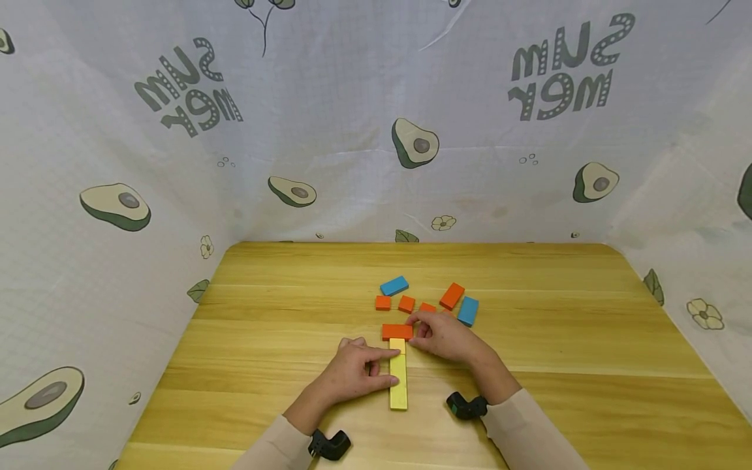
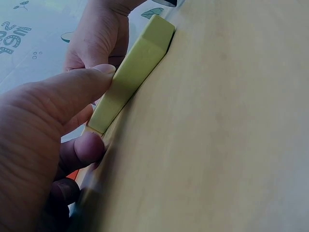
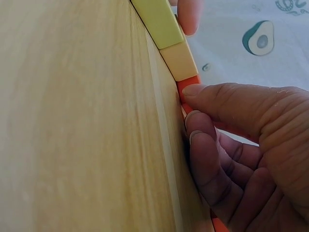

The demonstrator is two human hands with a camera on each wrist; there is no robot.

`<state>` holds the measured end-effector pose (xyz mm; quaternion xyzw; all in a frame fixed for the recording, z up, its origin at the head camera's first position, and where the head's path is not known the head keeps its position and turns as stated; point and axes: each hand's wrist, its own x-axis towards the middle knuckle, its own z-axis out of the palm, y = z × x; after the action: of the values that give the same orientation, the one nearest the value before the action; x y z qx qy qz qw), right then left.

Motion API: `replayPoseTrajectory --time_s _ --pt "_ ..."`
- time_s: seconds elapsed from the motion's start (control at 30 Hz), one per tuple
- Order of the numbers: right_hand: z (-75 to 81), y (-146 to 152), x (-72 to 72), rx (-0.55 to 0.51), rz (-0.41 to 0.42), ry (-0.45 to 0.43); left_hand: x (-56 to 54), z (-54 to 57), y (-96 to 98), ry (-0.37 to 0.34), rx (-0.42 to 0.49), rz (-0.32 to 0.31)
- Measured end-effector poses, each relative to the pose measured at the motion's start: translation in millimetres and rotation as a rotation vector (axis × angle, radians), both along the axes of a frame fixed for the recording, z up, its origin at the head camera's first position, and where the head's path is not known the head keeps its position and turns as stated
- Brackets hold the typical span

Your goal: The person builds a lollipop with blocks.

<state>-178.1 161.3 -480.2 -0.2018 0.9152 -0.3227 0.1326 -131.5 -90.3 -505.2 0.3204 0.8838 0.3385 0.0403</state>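
A long yellow block (image 1: pixel 399 397), a small light-orange block (image 1: pixel 397 344) and a crosswise orange-red block (image 1: pixel 396 332) form a T on the wooden table. My left hand (image 1: pixel 355 371) lies at the left of the stem. Its extended index finger touches the joint between the yellow and light-orange blocks, while the thumb (image 2: pixel 89 87) presses the yellow block's side. At the right end of the orange-red bar, my right hand (image 1: pixel 449 337) pinches it between thumb (image 3: pixel 212 94) and index finger. That index finger is mostly hidden in the right wrist view.
Beyond the T lie small orange-red blocks (image 1: pixel 383 303), a longer orange-red block (image 1: pixel 452 296), and two blue blocks, one at the back (image 1: pixel 394 286) and one at the right (image 1: pixel 468 311). A patterned curtain (image 1: pixel 352 130) surrounds the table (image 1: pixel 282 313) at back and sides.
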Motion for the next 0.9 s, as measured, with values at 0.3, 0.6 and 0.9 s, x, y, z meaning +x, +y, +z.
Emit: replayPoseTrajectory --time_s 0.3,0.6,0.9 --pt "0.3 0.4 0.7 -0.008 0.000 -0.004 0.3 1.1 0.3 -0.003 -0.004 0.004" --pt "3.3 1.4 1.6 -0.026 -0.018 -0.054 0.7 1.1 -0.2 0.004 -0.005 0.006" --pt "9.9 8.2 1.2 -0.079 -0.049 -0.083 0.8 0.4 -0.2 0.001 -0.001 0.005"
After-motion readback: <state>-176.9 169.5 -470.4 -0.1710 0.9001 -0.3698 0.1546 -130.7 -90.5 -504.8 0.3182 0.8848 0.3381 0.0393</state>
